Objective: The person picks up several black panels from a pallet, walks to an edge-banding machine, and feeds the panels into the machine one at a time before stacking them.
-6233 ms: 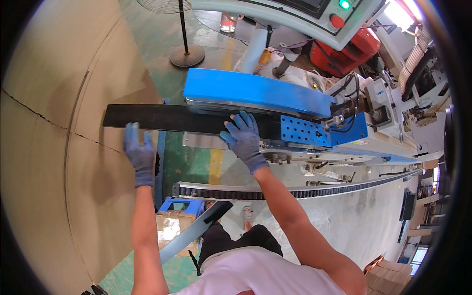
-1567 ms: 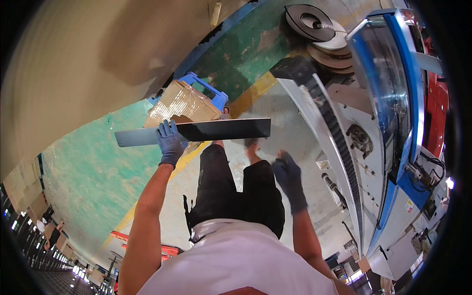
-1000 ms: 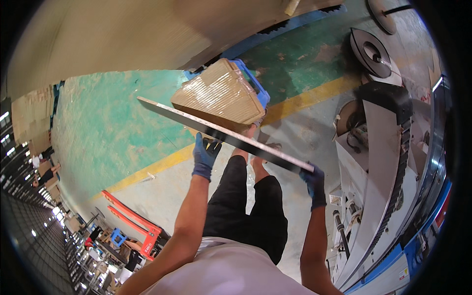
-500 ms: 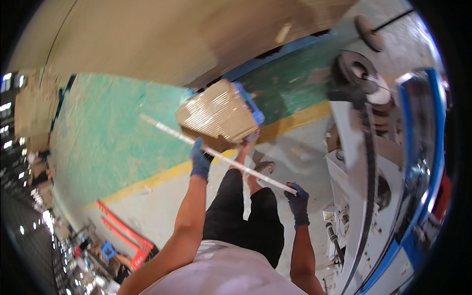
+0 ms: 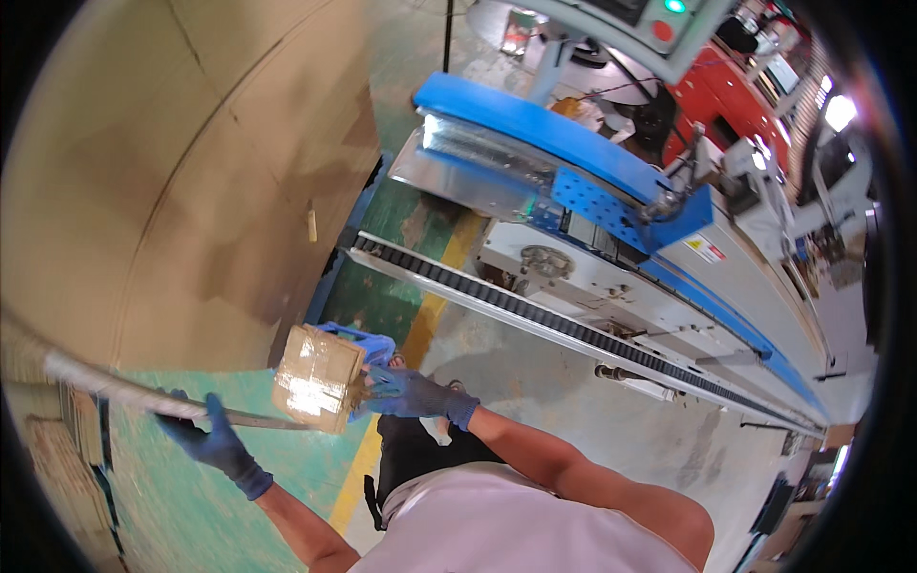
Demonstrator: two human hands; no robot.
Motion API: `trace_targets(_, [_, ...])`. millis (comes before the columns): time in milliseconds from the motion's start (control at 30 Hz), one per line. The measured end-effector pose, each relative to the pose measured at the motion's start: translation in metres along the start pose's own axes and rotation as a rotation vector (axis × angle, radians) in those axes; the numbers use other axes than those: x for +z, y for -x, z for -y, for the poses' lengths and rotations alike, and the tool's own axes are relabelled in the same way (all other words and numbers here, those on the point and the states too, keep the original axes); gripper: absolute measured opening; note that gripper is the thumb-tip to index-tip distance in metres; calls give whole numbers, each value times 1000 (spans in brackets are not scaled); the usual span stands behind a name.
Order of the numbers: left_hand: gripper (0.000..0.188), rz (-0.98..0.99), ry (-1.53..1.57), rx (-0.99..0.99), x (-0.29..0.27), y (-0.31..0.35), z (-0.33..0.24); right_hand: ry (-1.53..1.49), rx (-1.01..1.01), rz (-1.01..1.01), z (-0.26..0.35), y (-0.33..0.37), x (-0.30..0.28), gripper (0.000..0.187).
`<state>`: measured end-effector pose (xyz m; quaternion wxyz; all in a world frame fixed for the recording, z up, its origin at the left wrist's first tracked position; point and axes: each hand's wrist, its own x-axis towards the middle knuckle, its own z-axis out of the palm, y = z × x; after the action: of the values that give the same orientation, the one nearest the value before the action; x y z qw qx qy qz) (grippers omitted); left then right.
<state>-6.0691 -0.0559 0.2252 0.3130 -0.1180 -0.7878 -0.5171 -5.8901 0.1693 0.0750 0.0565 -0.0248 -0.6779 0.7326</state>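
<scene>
A long, thin pale strip point(image 5: 258, 418) slants across the lower left, its left end blurred and its right end in front of a cardboard box. My gloved left hand point(image 5: 218, 447) is closed around it, thumb and fingers on either side. The brown box point(image 5: 320, 372), with shiny tape, rests on a blue stool point(image 5: 371, 340). At the box's right edge is my gloved right hand point(image 5: 415, 393), its fingers stretched toward the box and partly blurred. Whether they touch the box I cannot tell. The strip's right end appears apart from that hand.
A large cardboard stack point(image 5: 220, 191) stands at upper left. To the right is a blue and grey machine point(image 5: 592, 210) with a long roller rail point(image 5: 535, 315) and a control panel point(image 5: 659, 29). More flat cardboard point(image 5: 57, 458) is stacked at the left edge. A yellow line point(image 5: 420, 329) crosses the floor.
My view has turned right toward the machine. The strip has shifted left; my right hand has come away from its end and now is by the box. My left hand still holds the strip.
</scene>
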Motion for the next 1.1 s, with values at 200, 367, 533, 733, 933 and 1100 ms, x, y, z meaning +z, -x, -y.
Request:
trace_targets(200, [89,650,-100,665,36,31,-96,-100,-55,-139,152,-4,-10,50])
trace_targets(367, [103,1115,-92,897,43,39,-125,-842,5,-408,124,40,-2,36])
trace_targets(533, [73,1543,-168,442,27,-14,-115,-1213,66,-356,108,82,-16,33])
trace_targets(733, [38,1866,-384,238,54,-47,-59,-1400,32,-268,52,75,-18,33])
trace_targets(933, [27,1449,-198,502,111,-73,-44,-1427,-99,-432,67,18,-45,36])
trace_targets(1100, [36,1202,-132,917,192,-106,-48,-1531,-425,-382,38,-46,-85,36])
